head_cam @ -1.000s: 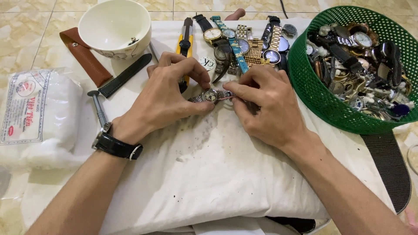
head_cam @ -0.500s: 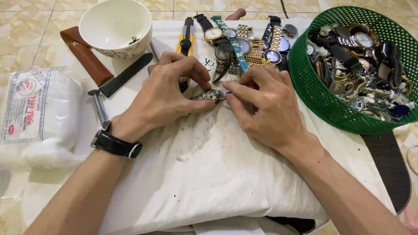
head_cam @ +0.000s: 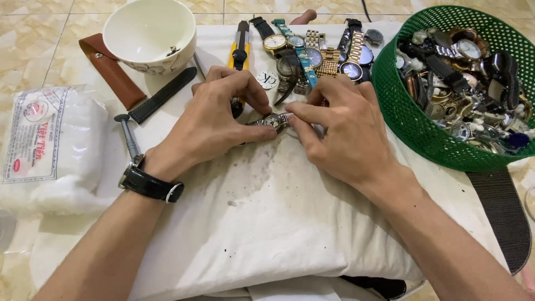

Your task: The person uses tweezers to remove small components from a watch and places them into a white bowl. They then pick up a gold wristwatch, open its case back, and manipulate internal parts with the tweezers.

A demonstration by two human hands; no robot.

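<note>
One head camera looks steeply down, close over the cloth [head_cam: 267,234]; basket [head_cam: 407,128] at two o'clock, bowl [head_cam: 149,33] at eleven.

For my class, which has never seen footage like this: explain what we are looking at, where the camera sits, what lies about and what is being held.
There is no machine here. The camera sits on a person's head and looks down at their own two bare hands. The left hand, with a black wristwatch on its wrist, and the right hand pinch a small metal watch between their fingers, over a stained white cloth. Beyond them lies a row of watches. A green basket at the right holds many more, and a white bowl stands at the upper left.
</note>
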